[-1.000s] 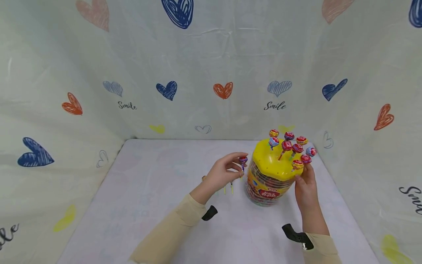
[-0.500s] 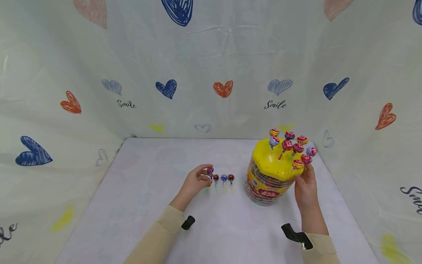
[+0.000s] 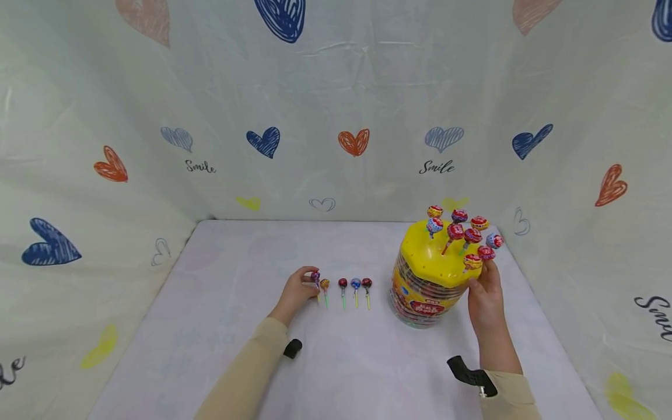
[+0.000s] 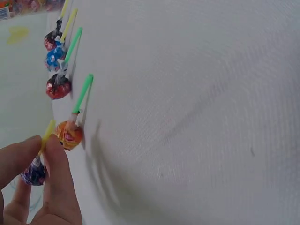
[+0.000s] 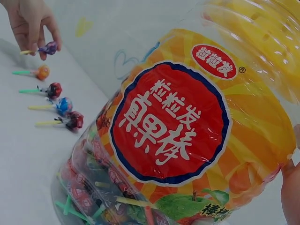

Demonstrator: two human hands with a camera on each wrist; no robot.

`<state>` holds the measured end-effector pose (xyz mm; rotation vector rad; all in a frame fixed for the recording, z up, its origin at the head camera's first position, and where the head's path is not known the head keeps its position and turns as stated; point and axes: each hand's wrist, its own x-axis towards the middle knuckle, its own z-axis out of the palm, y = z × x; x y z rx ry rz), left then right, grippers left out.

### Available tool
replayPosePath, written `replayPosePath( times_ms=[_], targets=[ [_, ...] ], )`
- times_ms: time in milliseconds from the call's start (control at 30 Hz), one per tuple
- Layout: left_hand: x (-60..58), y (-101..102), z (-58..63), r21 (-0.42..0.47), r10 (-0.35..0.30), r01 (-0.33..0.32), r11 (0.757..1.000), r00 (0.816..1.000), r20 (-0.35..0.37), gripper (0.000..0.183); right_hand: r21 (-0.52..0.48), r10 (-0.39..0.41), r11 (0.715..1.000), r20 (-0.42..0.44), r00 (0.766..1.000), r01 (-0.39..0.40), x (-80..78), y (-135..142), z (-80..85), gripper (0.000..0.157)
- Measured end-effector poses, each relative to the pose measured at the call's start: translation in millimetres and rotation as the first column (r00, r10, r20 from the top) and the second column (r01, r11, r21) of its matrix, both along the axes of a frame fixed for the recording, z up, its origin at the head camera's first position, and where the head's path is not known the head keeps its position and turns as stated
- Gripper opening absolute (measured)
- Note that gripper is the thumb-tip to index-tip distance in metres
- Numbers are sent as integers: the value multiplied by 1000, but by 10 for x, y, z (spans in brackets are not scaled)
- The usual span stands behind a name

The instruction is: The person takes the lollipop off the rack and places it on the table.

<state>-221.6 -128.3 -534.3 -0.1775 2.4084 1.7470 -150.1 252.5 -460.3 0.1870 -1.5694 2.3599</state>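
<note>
My left hand (image 3: 295, 294) pinches the yellow stick of a purple-wrapped lollipop (image 4: 33, 173) between thumb and finger, at the left end of a row of lollipops. Right beside it, an orange-wrapped lollipop (image 3: 325, 285) with a green stick lies on the table. Farther right in the row come a dark red lollipop (image 3: 343, 283), a blue one and another dark red one, sticks toward me. My right hand (image 3: 485, 297) holds the right side of a big clear jar (image 5: 173, 126) just under its yellow lid (image 3: 427, 254). Part of that hand is hidden behind the jar.
Several wrapped lollipops (image 3: 455, 231) stand upright in holes of the lid. More lollipops show through the jar's clear wall. The white table (image 3: 226, 338) ends at a hanging backdrop (image 3: 310, 87) printed with hearts, which also runs along both sides.
My left hand has carried the purple lollipop leftward from beside the jar, past the row, and down to its left end. My right hand stays on the jar.
</note>
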Motion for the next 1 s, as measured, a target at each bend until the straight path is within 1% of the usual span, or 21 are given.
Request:
replayPosePath(
  times_ms=[133, 300, 500, 667, 833, 933, 1000],
  targets=[
    [-5, 34, -49, -45, 11, -10, 999, 1000, 12, 54, 2, 3, 1000, -7, 1000, -3, -2, 2, -8, 54],
    [-10, 97, -75, -66, 24, -22, 998, 999, 24, 55, 1, 1, 1000, -7, 1000, -1, -3, -1, -8, 53],
    [-10, 170, -126, -49, 14, -13, 999, 1000, 15, 56, 10, 2, 1000, -11, 1000, -2, -4, 4, -10, 53],
    [-9, 250, -140, -6, 37, -37, 999, 999, 29, 57, 9, -3, 1000, -13, 1000, 3, -3, 8, -11, 52],
    [-6, 300, -141, 21, 47, -47, 999, 998, 31, 57, 17, -9, 1000, -6, 1000, 10, -3, 9, -7, 51],
    [-9, 303, -142, 13, 46, -47, 999, 998, 37, 57, 10, -10, 1000, -13, 1000, 10, -4, 7, -8, 51],
    [-11, 295, -139, -17, 40, -39, 999, 999, 28, 56, 8, -8, 1000, -15, 1000, 8, -4, 6, -7, 52]
  ],
)
